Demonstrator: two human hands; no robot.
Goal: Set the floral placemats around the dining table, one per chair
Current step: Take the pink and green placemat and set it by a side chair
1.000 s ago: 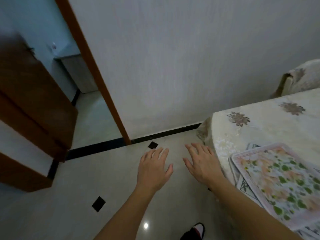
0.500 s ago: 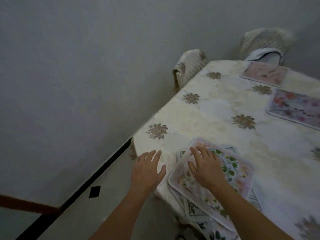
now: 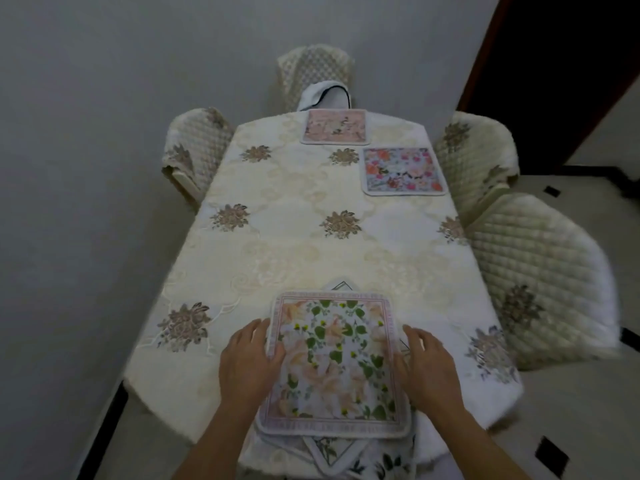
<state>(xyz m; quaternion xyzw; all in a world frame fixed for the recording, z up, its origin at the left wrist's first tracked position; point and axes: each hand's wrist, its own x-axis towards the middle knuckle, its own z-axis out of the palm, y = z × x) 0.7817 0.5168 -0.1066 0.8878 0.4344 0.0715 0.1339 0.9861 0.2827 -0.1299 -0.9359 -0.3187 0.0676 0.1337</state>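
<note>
At 6 o'clock on the table (image 3: 294, 258), right at the near edge, sits the stack of floral placemats (image 3: 327, 452). The leaf-and-lily mat (image 3: 332, 362) is on top, and skewed corners of the others poke out underneath, some hanging over the edge.

The left hand (image 3: 246, 365) rests on that mat's 9 o'clock edge with the thumb over the border, and the right hand (image 3: 427, 365) touches its 3 o'clock edge. Fingers on both look loose and spread, not clamped on anything.

My take: lift only the top mat, fingers under one edge, and pin the rest so they don't slide off.

Two are already down: a pink mat (image 3: 334, 127) at 12 by the far chair (image 3: 315, 69), and a bright mat (image 3: 403, 170) at 1 by the right far chair (image 3: 474, 157). The left chair (image 3: 197, 150) at 10 and the near right chair (image 3: 540, 271) at 3 have none. The wall (image 3: 86, 168) hugs the left side, so the 10 o'clock spot probably means reaching across.
</note>
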